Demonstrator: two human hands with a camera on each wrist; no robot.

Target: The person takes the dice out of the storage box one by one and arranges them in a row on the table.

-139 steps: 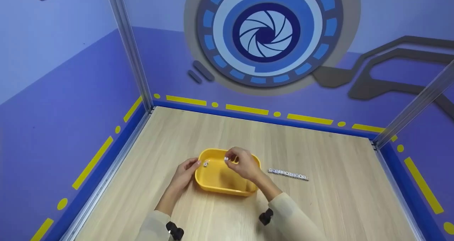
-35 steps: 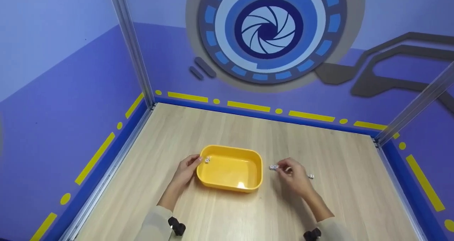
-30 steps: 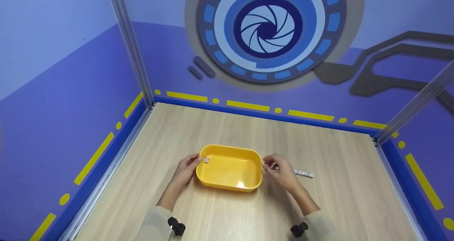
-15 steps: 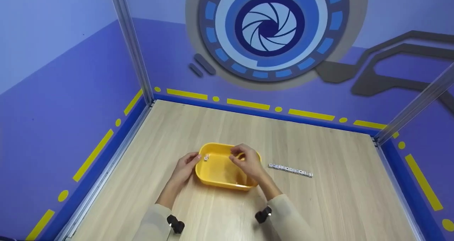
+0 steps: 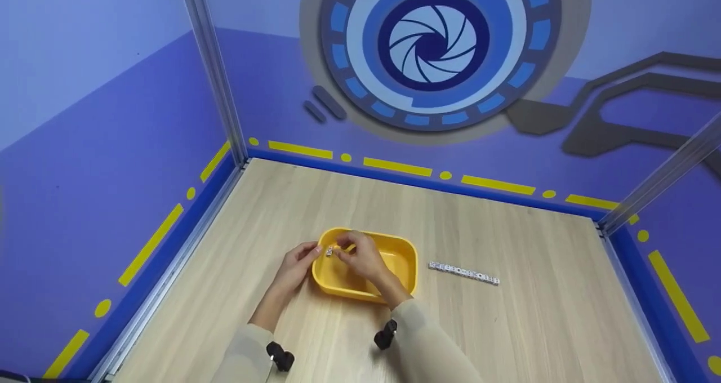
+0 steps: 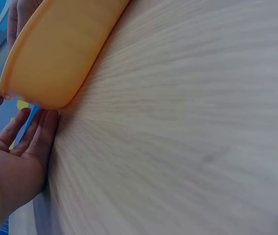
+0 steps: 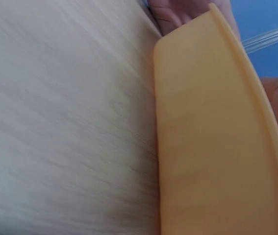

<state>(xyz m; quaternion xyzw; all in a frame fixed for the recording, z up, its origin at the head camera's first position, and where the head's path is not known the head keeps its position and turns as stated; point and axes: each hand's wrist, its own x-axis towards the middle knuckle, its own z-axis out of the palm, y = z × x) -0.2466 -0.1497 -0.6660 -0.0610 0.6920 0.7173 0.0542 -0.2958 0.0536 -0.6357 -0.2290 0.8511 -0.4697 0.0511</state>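
My left hand (image 5: 294, 267) holds the left end of a yellow plastic tray (image 5: 410, 259), thumb at the rim. In the left wrist view, its fingers (image 6: 43, 132) lie against the tray's outer wall. My right hand (image 5: 363, 259) reaches into the tray from the right, thumb and forefinger apart, with nothing visible between them. Just left of those fingertips, small white dice (image 5: 329, 251) with dark marks lie at the tray's left end; their exact number is too small to tell. In the right wrist view, the tray wall (image 7: 207, 132) hides most of this hand.
A straight row of several white dice (image 5: 463, 273) lies on the wooden table (image 5: 541, 310), right of the tray. Blue-purple panels (image 5: 141, 203) with metal corner posts (image 5: 217, 73) close off the left, back and right sides.
My right hand has moved left from the dice row, across the tray, to beside the dice at its left end. The row is longer than 4.6 seconds ago. My left hand stays at the tray.
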